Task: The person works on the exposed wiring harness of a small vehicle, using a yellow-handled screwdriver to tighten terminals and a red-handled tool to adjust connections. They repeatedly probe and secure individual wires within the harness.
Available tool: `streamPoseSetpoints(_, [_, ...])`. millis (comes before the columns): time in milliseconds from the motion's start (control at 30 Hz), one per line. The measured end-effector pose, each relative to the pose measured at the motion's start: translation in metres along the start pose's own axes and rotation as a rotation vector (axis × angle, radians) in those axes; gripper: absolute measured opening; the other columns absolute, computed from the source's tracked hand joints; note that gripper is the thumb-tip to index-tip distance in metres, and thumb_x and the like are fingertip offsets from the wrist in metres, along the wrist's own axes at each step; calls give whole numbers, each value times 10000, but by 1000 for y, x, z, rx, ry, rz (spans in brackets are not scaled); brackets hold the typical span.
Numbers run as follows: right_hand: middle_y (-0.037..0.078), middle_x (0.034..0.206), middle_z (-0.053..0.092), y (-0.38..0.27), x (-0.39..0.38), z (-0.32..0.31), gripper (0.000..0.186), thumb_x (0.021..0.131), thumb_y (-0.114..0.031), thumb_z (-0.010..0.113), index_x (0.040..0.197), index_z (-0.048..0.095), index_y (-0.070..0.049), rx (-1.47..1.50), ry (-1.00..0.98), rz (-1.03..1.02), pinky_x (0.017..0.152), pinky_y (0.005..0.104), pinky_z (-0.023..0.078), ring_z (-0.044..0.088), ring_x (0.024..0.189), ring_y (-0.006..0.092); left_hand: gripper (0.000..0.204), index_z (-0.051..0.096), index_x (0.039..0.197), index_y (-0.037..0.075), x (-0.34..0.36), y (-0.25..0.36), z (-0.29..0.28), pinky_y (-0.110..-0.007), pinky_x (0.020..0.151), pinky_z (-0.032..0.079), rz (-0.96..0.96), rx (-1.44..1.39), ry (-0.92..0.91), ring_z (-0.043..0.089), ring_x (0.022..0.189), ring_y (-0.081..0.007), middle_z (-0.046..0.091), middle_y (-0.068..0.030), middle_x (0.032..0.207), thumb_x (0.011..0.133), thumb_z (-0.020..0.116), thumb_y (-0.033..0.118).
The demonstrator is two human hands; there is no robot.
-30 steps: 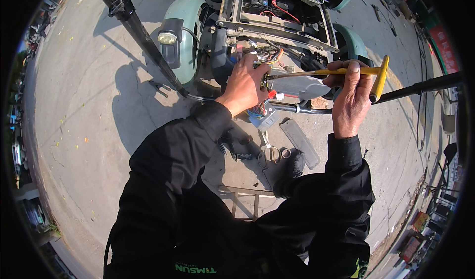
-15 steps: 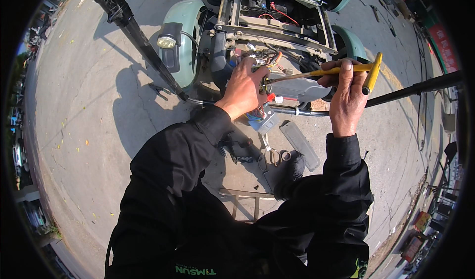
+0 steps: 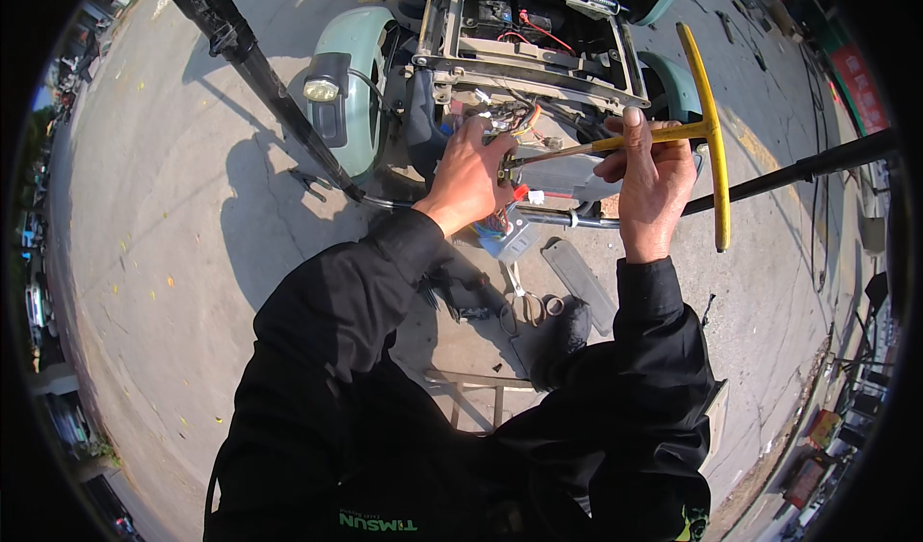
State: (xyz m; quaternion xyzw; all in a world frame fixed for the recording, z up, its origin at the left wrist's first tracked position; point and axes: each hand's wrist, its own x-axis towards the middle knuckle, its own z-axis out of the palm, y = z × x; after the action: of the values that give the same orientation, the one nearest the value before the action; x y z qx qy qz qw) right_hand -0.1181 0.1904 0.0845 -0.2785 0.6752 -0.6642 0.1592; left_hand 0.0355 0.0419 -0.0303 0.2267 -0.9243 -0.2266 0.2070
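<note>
Swung round since half a second ago, the yellow driver [image 3: 711, 130] shows its crossbar [image 3: 722, 191] full length, suggesting a twist in progress. Thumb and fingers of my right hand [image 3: 654, 181] pinch its stem; my left hand [image 3: 466, 178] grips a small, half-hidden part [image 3: 507, 164] at the driver's tip, just off the chassis's [image 3: 534, 81] near edge, beside wires [image 3: 527, 122].

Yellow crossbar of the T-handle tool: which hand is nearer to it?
Right. The right hand holds the shaft just left of the yellow crossbar; the left hand is farther away, near the shaft's other end.
</note>
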Motion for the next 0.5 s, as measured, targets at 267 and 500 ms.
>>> streamPoseSetpoints(267, [140, 1121, 749, -6, -2, -4, 258, 1081, -206, 614, 1248, 641, -13, 143, -337, -272, 831, 317, 634, 772, 901, 191, 581, 648, 1261, 93, 0, -3, 2, -505, 1052, 464, 22, 11, 26, 515, 1232, -443, 488, -224, 1280, 720, 844, 179])
streamPoseSetpoints(500, [82, 779, 739, -8, -4, 4, 226, 989, -156, 762, 1003, 684, 56, -137, -56, -256, 680, 264, 592, 725, 715, 111, 532, 663, 1189, 105, 0, -3, 5, -509, 1055, 456, -15, -52, 23, 506, 1223, -445, 480, -221, 1259, 688, 835, 148])
